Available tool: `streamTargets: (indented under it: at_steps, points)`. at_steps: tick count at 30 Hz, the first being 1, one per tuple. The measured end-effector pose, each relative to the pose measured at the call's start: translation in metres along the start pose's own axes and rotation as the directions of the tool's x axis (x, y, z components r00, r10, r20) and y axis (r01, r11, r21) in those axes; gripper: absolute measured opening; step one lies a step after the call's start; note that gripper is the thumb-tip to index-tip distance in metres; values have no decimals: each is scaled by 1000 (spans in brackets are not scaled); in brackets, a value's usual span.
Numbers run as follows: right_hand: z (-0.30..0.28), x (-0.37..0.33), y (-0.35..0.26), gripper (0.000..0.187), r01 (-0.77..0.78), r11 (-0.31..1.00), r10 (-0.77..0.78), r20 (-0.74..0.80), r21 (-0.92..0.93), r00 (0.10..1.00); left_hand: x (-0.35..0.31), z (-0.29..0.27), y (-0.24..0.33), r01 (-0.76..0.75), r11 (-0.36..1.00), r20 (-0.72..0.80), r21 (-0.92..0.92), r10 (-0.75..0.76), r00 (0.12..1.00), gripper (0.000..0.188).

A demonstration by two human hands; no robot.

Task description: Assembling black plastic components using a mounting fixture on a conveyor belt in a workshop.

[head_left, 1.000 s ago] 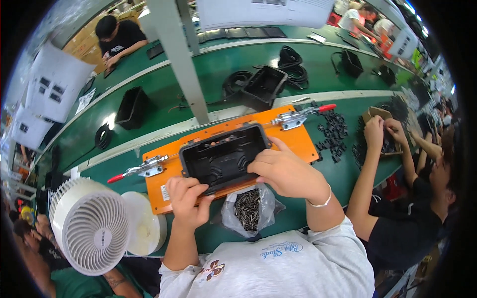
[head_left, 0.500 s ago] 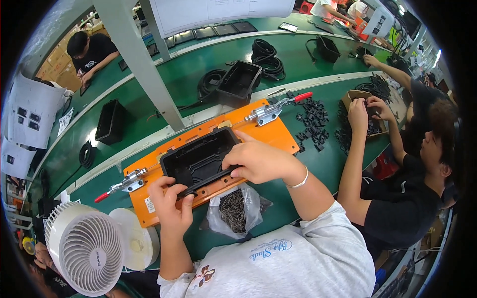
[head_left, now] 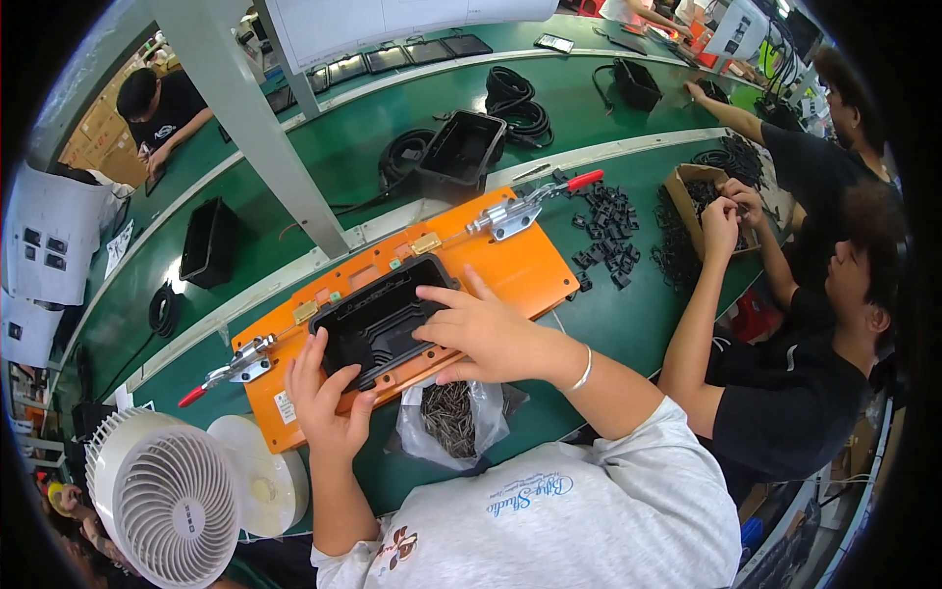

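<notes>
Firstly, hands: the left hand (head_left: 324, 398) lies on the near left corner of the black plastic tray (head_left: 388, 319), fingers spread up its edge and thumb under the rim, pressing more than gripping; the right hand (head_left: 486, 334) lies flat across the tray's right side, fingers splayed and loose, closed on nothing
Step in hand, as I judge it: seating the tray into the orange jig plate (head_left: 510, 275); press evenly with both palms so no corner rides up; keep fingertips out of the gap between tray and plate
Tray, place: on the middle of the jig plate, tilted with it across the green table (head_left: 628, 324); just above the clear bag of small dark screws (head_left: 451, 417)
Tray, look: matt black, rectangular with rounded corners, shallow, ribbed inside; a thin rod or ridge runs along its near edge, I cannot tell which
Clamps: a red-handled toggle clamp (head_left: 525, 206) at the far right of the plate, another (head_left: 231, 368) at the near left; both stand clear of the tray
Around: a white fan (head_left: 172, 501) at the lower left; small black clips (head_left: 608, 221) scattered to the right; a co-worker's hands (head_left: 726, 206) at a cardboard box
</notes>
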State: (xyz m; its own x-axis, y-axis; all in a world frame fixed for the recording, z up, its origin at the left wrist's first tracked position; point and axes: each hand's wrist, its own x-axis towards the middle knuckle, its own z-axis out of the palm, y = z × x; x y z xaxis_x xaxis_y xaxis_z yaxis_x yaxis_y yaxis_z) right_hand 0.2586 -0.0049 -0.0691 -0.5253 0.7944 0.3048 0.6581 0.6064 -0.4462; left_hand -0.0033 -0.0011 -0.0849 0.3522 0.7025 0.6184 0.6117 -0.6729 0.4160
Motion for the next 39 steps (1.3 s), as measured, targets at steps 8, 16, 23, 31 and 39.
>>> streamTargets:
  at_steps: [8,16,23,31,39]
  points:
    - [-52,-81,89,19,-645,739,592,-643,195,485,-2,3,-1,28,999,4,16,-28,1000,30]
    - [-22,-103,137,31,-908,417,777,-504,-35,376,0,5,0,33,999,11,3,-33,999,31]
    - [-21,-110,154,31,-858,513,749,-491,6,445,-6,4,-4,71,996,-31,-60,-73,997,29]
    - [-27,-111,161,24,-833,553,711,-506,-27,488,-5,2,-3,91,991,-32,-93,-95,995,24]
    - [-58,-111,123,12,-637,503,864,-324,584,385,-5,-1,0,79,984,-122,-158,-99,988,14]
